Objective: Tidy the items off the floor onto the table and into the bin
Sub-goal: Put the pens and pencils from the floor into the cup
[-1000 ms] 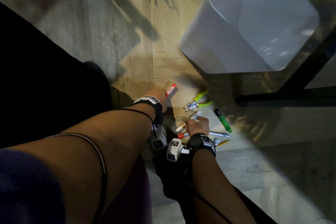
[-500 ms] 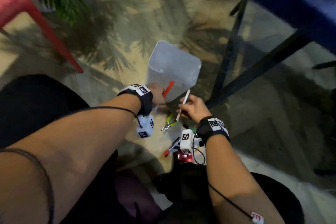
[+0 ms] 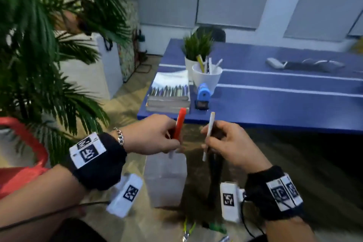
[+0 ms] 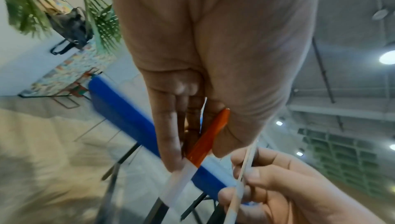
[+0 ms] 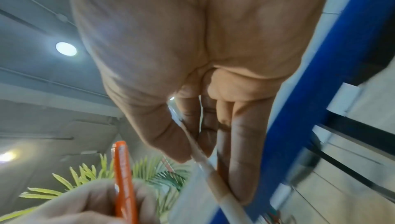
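You are partway through, I judge: your left hand (image 3: pixel 155 133) pinches the red-capped pen (image 3: pixel 179 124) and your right hand (image 3: pixel 231 143) the white pencil (image 3: pixel 208 133), both raised toward the blue table (image 3: pixel 275 100) at 12 o'clock, while pliers (image 3: pixel 187 230) and a green marker (image 3: pixel 216 228) remain on the floor at 6 o'clock beside the bin (image 3: pixel 165 182).

— What's off the floor?
— A red-capped pen (image 3: pixel 180 124) with a white barrel, near upright, pinched in the left hand (image 3: pixel 151 135). Beside it a thin white pencil (image 3: pixel 208 135), tilted slightly, pinched in the right hand (image 3: pixel 229 143). Both are just short of the blue tabletop (image 3: pixel 275 104) edge.
— And the rest?
— The translucent bin (image 3: pixel 165 182) stands on the floor beneath the hands. Yellow-handled pliers (image 3: pixel 187 229) and a green marker (image 3: pixel 216 228) lie near it.
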